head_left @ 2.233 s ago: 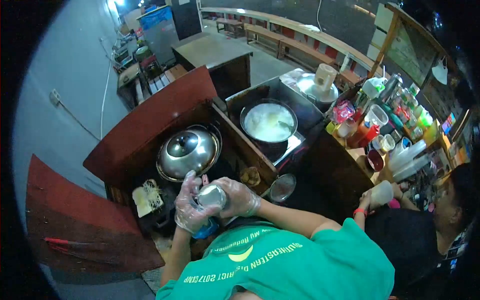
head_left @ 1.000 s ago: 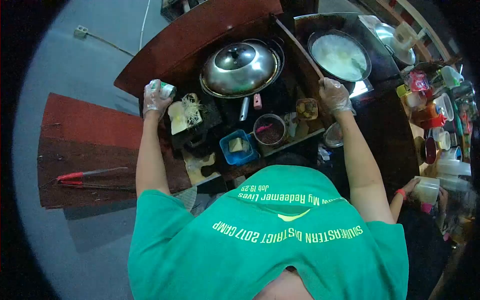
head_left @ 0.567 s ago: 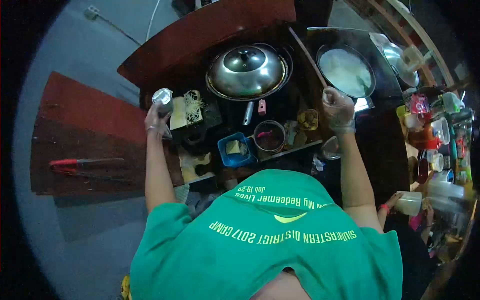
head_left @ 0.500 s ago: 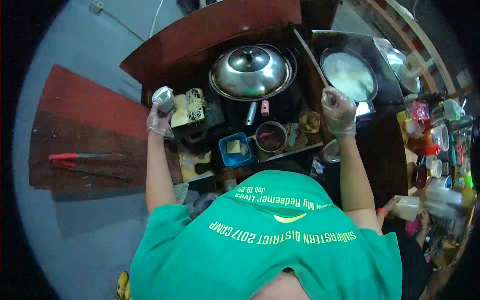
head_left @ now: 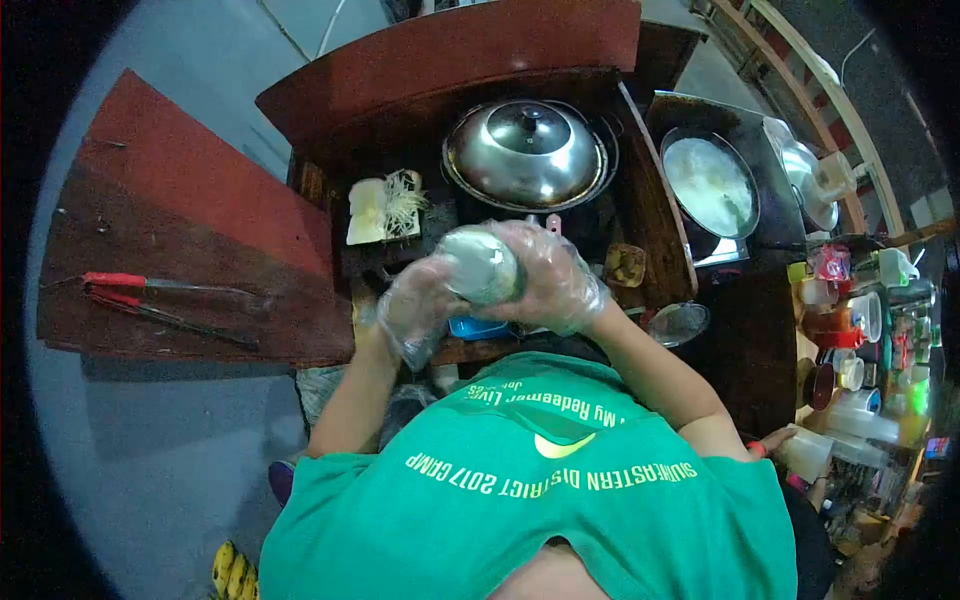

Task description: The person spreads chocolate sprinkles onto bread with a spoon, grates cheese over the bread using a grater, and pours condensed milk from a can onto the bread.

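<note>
A round container with a pale silvery top (head_left: 480, 262) is between my two hands, over the front of the cooking station; its contents cannot be seen. My left hand (head_left: 415, 305), in a clear plastic glove, is closed around its left side. From the right, my right hand (head_left: 560, 275), gloved too, wraps its fingers against the container. Beyond them, bread slices (head_left: 368, 208) lie at the left, with pale shreds (head_left: 404, 205) piled on the right-hand part. A blue tub (head_left: 478, 327) is mostly hidden under my hands.
A domed metal lid (head_left: 530, 155) covers a pan ahead. At the right, a pan of pale, bubbling liquid (head_left: 710, 185) sits behind a wooden divider (head_left: 655, 165). Red-handled tongs (head_left: 115, 285) lie on the left board. Another person's hand (head_left: 775, 440) is beside several containers at lower right.
My left hand has brought the container right, toward the middle. My right hand has come left from near the divider and taken hold of it too. The view has shifted slightly.
</note>
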The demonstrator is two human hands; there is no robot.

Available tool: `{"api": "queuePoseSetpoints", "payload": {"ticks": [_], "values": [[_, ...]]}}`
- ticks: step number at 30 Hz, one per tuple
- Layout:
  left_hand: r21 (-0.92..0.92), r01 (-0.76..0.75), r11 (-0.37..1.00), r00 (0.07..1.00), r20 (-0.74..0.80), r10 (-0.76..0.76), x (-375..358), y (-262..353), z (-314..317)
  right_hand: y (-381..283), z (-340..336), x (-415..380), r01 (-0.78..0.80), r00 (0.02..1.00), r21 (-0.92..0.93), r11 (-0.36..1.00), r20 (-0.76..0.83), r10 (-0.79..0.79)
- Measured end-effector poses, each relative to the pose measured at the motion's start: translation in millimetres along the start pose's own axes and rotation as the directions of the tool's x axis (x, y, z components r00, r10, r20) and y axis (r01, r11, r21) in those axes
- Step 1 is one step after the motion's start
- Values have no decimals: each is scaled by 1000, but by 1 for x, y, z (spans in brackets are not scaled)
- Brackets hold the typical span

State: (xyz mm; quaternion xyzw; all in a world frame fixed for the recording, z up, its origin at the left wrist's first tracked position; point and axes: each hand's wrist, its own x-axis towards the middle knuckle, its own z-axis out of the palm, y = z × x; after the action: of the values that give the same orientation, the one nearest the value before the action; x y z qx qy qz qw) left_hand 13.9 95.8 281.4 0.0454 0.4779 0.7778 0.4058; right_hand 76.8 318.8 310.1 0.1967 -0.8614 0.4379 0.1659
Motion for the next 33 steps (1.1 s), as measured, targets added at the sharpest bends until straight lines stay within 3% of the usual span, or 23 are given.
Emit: {"api": "queuePoseSetpoints", "payload": {"ticks": [3, 5, 7, 8, 9, 10, 11, 12, 14, 15, 17, 20, 24, 28, 31, 33], "values": [[-69, 71, 995, 996, 63, -66, -5, -8, 10, 1, 7, -12, -109, 992, 164, 980, 84, 96], [-131, 101, 986, 991, 104, -88, 0, 1, 3, -1, 6, -21, -117, 993, 132, 984, 40, 113], [-61, 194, 979, 954, 242, -174, 32, 30, -40, 6, 13, -30, -141, 989, 131, 981, -23, 145], [453, 105, 885, 994, -34, -100, 53, 40, -63, 7, 17, -35, -150, 985, 73, 986, -75, 156], [843, 128, 522, 969, -219, 115, 75, 50, -82, 8, 20, -39, -162, 982, 74, 984, -86, 168], [971, 220, 97, 941, -237, 243, 92, 63, -93, 9, 22, -42, -176, 979, 82, 981, -90, 183], [886, 316, -338, 912, -186, 366, 109, 72, -100, 10, 25, -46, -190, 975, 90, 978, -95, 198], [887, 302, -350, 920, -174, 352, 126, 75, -103, 9, 29, -51, -192, 971, 58, 980, -131, 198], [775, 224, -591, 968, -105, 228, 158, 73, -111, 5, 31, -56, -197, 969, 55, 979, -142, 202], [773, 204, -601, 973, -91, 212, 173, 72, -114, 2, 32, -59, -185, 972, 50, 981, -138, 191], [587, 44, -808, 976, -198, -91, 195, 70, -112, -2, 38, -66, -219, 962, 27, 975, -159, 221], [586, 87, -805, 969, -236, -67, 205, 64, -104, -8, 43, -76, -309, 948, -25, 951, -95, 305], [573, 131, -809, 961, -273, -38, 219, 54, -111, -13, 49, -83, -318, 934, -9, 948, -175, 312], [584, 89, -807, 978, -206, -42, 232, 51, -133, -21, 50, -84, -342, 912, -13, 939, -246, 329], [588, 16, -808, 998, -57, -21, 220, 57, -131, -16, 57, -90, -344, 897, -22, 939, -304, 322], [725, 136, -675, 980, -199, -17, 187, 75, -88, -15, 63, -89, -321, 906, -64, 945, -312, 286]]}}
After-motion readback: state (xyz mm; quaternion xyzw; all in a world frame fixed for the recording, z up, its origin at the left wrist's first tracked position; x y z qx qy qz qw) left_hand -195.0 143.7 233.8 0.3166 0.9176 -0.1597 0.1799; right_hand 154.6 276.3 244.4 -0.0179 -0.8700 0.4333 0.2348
